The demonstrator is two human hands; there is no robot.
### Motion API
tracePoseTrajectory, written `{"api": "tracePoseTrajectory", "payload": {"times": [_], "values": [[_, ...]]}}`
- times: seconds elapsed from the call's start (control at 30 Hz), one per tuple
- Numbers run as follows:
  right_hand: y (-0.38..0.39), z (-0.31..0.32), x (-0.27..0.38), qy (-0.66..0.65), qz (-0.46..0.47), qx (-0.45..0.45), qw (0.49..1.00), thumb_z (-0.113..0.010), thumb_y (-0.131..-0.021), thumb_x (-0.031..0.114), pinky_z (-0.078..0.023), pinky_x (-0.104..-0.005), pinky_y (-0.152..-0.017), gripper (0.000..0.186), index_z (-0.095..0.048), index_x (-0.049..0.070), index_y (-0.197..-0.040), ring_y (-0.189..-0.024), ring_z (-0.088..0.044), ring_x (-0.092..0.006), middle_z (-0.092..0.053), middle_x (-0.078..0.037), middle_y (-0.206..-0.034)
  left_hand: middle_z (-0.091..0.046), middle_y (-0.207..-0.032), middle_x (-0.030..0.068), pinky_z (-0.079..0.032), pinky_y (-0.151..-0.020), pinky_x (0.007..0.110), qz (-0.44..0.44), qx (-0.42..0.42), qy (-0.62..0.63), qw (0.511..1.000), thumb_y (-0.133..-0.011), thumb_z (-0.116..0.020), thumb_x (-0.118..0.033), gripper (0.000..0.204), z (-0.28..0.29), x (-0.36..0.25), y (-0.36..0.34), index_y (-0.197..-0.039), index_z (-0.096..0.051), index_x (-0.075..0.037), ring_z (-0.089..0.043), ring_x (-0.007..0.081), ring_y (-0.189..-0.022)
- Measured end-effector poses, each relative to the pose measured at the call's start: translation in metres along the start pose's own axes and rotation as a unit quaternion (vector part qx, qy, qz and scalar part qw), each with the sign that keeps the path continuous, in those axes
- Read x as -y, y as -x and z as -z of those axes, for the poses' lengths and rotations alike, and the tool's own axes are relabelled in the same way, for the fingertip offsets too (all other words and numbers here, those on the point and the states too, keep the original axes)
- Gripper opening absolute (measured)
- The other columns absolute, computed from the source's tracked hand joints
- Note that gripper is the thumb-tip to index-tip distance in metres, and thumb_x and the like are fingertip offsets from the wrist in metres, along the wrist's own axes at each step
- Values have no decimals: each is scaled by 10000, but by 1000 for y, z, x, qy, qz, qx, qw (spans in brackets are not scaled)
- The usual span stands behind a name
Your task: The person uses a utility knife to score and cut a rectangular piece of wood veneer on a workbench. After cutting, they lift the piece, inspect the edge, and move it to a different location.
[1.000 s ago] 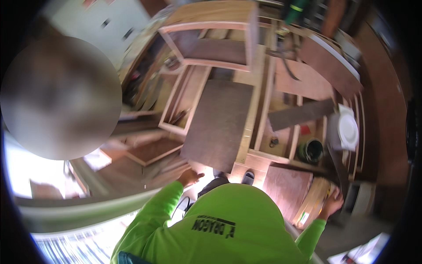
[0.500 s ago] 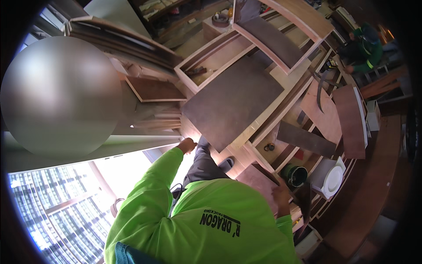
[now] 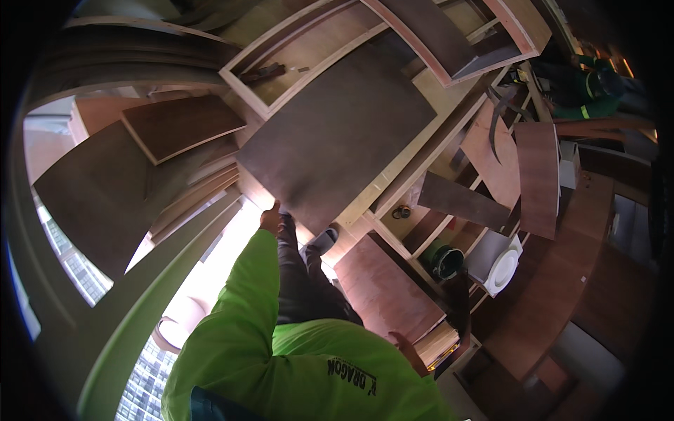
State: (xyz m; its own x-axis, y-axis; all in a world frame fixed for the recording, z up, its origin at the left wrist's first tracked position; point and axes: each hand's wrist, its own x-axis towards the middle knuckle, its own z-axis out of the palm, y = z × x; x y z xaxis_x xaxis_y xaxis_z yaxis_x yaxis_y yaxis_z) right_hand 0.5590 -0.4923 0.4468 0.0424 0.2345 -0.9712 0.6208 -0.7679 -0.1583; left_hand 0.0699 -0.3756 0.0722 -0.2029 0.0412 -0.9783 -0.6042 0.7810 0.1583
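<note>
A large dark brown board (image 3: 344, 133) lies flat across light wooden frames ahead of me. At its near left edge my left hand (image 3: 269, 218) is closed, its fingertips meeting the board's edge; most of its fingers are hidden. Down on the right, a reddish plywood panel (image 3: 390, 284) lies on a stack with pale layered edges (image 3: 437, 345). My right hand (image 3: 408, 349) is at the near edge of that panel, beside the stack. Its fingers show too little to tell whether they grip anything.
A dark green bucket (image 3: 444, 261) and a white round-topped container (image 3: 502, 272) stand to the right. Open wooden frames (image 3: 263, 109) and loose panels (image 3: 537, 179) surround the board. More boards (image 3: 184, 128) lean at left, near a bright window. Another person (image 3: 597, 88) works far right.
My view has shifted, so the board and frames sit further left in it. My left hand is now at the board's edge. More of the reddish panel shows beside my right hand.
</note>
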Motion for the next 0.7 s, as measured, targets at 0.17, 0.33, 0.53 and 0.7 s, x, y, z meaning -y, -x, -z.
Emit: {"api": "tracePoseTrajectory", "payload": {"times": [0.17, 0.33, 0.53, 0.7], "values": [[-10, -30, -15, 21, 85, -16, 996, -731, -893, 231, -528, -298, -707, 473, -569, 91, -1315, -785, -637, -162, -682, -87, -884, -351, -1502, 203, -289, -1110, 545, -29, 95, 15, 995, -878, -665, -549, 847, -15, -26, -20, -1510, -330, -95, -316, 366, -1400], [-25, -43, 0, -80, 29, -37, 996, -708, -917, 245, -509, -291, -680, 420, -587, 70, -1279, -750, -627, -146, -665, -79, -851, -638, -1005, 175, -546, -709, 428, -3, 105, 97, 990, -876, -691, -527, 555, 6, -47, 0, -1119, -576, -41, -646, 292, -887], [-27, -37, 64, -124, 74, -54, 988, -709, -912, 251, -484, -278, -653, 403, -597, 43, -1238, -710, -601, -116, -638, -51, -813, -631, -657, 88, -494, -530, 281, -156, 193, -5, 969, -891, -703, -308, 333, -31, -96, 113, -866, -624, 15, -616, 179, -537], [-76, -17, 45, -30, 117, -47, 992, -706, -909, 291, -495, -288, -655, 408, -612, 51, -1225, -707, -615, -131, -653, -55, -804, -648, -683, 119, -479, -588, 292, -288, 279, 37, 915, -870, -711, -300, 334, -69, -142, 272, -811, -653, 23, -611, 180, -608]]}}
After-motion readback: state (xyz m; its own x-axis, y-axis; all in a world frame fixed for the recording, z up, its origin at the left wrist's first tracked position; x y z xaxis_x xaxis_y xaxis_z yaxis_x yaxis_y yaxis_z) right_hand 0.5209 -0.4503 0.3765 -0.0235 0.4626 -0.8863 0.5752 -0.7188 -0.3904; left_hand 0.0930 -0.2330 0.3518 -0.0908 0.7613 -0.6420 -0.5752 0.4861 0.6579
